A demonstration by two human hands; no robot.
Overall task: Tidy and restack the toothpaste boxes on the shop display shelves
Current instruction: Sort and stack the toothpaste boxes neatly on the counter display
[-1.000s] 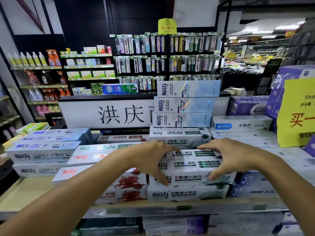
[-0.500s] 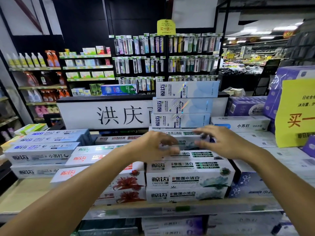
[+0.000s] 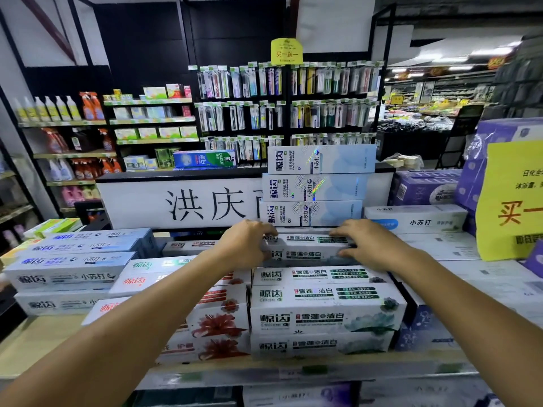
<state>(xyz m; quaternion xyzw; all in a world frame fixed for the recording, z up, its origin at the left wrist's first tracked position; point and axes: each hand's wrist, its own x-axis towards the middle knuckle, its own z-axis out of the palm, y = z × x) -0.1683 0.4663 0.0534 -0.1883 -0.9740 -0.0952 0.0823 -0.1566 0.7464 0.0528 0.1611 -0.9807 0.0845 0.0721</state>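
Observation:
White and green toothpaste boxes [image 3: 323, 306] are stacked in the middle of the wooden display shelf [image 3: 44, 342]. Behind them lies a second stack of the same boxes [image 3: 305, 245]. My left hand [image 3: 244, 245] grips the left end of that rear stack's top boxes, fingers curled over the top edge. My right hand [image 3: 367, 245] holds the right end, fingers over the top and thumb on the front face. Three pale blue boxes [image 3: 317, 186] stand stacked right behind my hands.
Red-flower boxes [image 3: 217, 327] sit left of the front stack, and blue-lettered boxes [image 3: 70, 271] further left. White boxes [image 3: 417, 220] and purple packs [image 3: 426, 186] lie to the right, beside a yellow sign [image 3: 514, 201]. A toothbrush rack [image 3: 288, 107] stands behind.
Both hands have moved away from the front stack, up and back to the rear stack, and now hold its two ends.

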